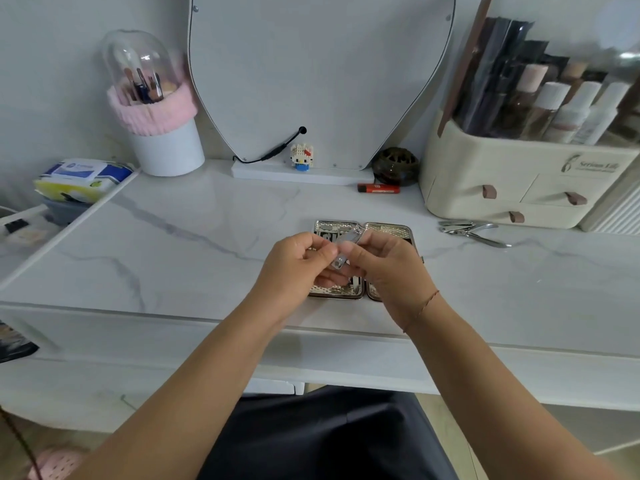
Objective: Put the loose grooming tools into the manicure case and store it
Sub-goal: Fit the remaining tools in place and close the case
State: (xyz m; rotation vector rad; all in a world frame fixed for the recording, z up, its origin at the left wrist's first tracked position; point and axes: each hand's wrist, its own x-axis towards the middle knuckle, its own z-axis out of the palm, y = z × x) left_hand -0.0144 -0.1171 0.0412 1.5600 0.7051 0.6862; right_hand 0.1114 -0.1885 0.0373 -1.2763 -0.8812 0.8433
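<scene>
**Forearms to tabletop: one clipper in hand, case open beneath**

Forearms: two, bare, angled inward over the table [194, 230].

Left hand [298, 261] and right hand [384, 268]: together, each pinching one end of a small steel nail clipper [341, 252], which I held tilted just above the manicure case [391, 227].

Case: lay open and flat near the table's front edge, partly hidden under my hands. I could not tell which slots were filled.

Loose tools [467, 231]: a small heap of steel pieces, well apart to the right, just before the cream drawer box [485, 181].

Handling note, my judgement:
- The clipper's lever wanted folding flat before stowing, so one hand should have steadied the body while the other pressed the lever down.
- The clipper should then have gone under its strap in line with the slot, not across it.
- The case needed pinning so it did not skate on the smooth top.
- The heap was to follow, and the case was not yet fit to shut.
</scene>
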